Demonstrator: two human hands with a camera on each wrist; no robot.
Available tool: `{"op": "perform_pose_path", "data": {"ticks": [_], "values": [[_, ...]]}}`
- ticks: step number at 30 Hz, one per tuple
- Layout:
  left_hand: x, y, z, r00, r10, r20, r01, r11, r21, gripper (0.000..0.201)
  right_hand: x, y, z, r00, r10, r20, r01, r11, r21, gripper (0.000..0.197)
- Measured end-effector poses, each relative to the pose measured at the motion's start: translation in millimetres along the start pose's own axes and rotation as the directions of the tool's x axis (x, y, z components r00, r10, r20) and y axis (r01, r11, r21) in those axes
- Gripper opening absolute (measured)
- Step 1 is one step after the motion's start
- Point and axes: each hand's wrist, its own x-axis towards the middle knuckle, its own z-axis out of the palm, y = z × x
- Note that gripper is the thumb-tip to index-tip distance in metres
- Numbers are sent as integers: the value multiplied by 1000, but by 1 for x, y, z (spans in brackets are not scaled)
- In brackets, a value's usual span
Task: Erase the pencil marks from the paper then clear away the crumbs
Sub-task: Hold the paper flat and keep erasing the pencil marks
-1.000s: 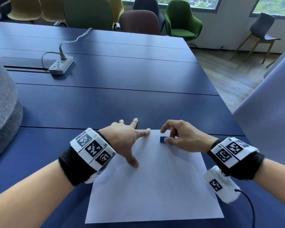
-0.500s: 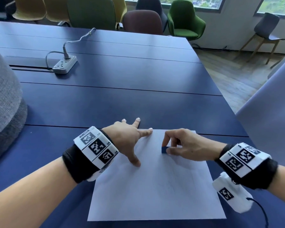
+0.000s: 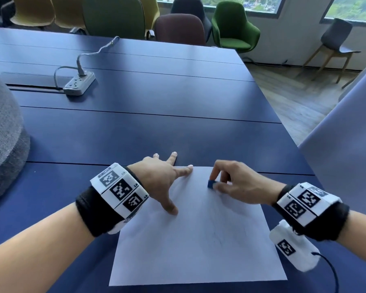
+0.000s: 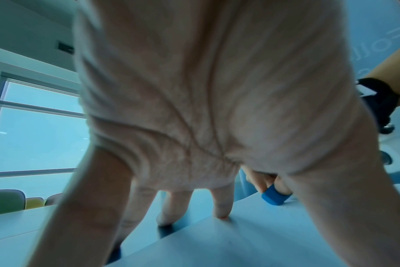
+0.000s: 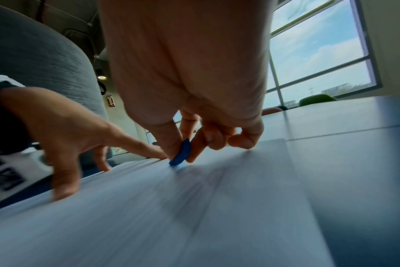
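The left hand (image 3: 161, 178) presses spread fingers on the paper (image 3: 199, 246); the right hand (image 3: 239, 182) fingers pinch the blue eraser (image 3: 210, 184) against its far edge.

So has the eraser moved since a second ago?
Yes. Measured from the paper's far edge, the eraser slid toward the near edge, then partway back.

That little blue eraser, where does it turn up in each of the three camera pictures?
Head: the blue eraser sits centre-right, pinched by the right hand near the paper's far edge.
Left wrist: low right, seen between thumb and forefinger.
Right wrist: centre, below the fingers.
Shared landmark: the left hand's forefinger pressing the paper beside it.
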Motion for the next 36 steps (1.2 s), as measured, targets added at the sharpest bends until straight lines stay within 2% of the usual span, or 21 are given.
{"op": "perform_pose_path", "data": {"ticks": [3,4,7,8,9,12,13,16,18,22,23,26,27,31,32,35,36], "values": [[-1,1,0,1000,-1,1,1,1000,8,120,-13,-10,10,979,-64,196,64,998,4,6],[0,1,0,1000,-1,1,1,1000,7,120,-11,-11,10,980,-69,187,71,997,-6,7],[0,0,1,1000,-3,1,3,1000,-3,120,2,-9,4,1000,-26,5,26,1000,13,4],[-1,0,1,1000,-4,2,4,1000,-5,120,3,-9,5,999,-30,-20,30,999,24,4],[-1,0,0,1000,-3,0,3,1000,-5,120,0,-9,8,999,-51,5,51,998,28,4],[-1,0,1,1000,-7,0,7,1000,-9,121,-13,-16,17,965,-126,230,124,992,21,6],[0,0,1,1000,-9,1,9,1000,-11,121,-12,-17,17,961,-127,245,127,992,14,6],[1,-1,2,1000,-8,-3,8,1000,-15,121,1,-14,9,996,-67,62,65,998,21,5],[2,-1,2,1000,-6,-5,6,1000,-14,121,-1,-12,10,998,-68,20,67,997,28,7],[0,0,1,1000,-8,-5,8,1000,-11,120,-19,-19,18,950,-155,271,157,988,13,8],[0,0,0,1000,-8,-6,8,1000,-12,120,-16,-19,16,955,-152,255,157,988,0,8],[1,-1,0,1000,-8,-3,8,1000,-13,120,-4,-15,11,992,-109,68,108,994,17,7],[0,0,0,1000,-8,-4,8,1000,-14,120,-5,-13,12,993,-109,48,108,994,32,7],[-1,0,0,1000,-13,-3,13,1000,-17,120,-18,-17,15,957,-155,246,158,987,6,8],[-1,-1,1,1000,-12,-3,12,1000,-17,120,-16,-17,14,960,-152,233,156,988,-1,9],[0,-1,1,1000,-11,-2,11,1000,-15,120,-6,-11,7,994,-95,55,96,995,-7,7],[0,0,1,1000,-12,0,12,1000,-16,120,-6,-10,8,995,-92,34,92,996,1,6]]}}
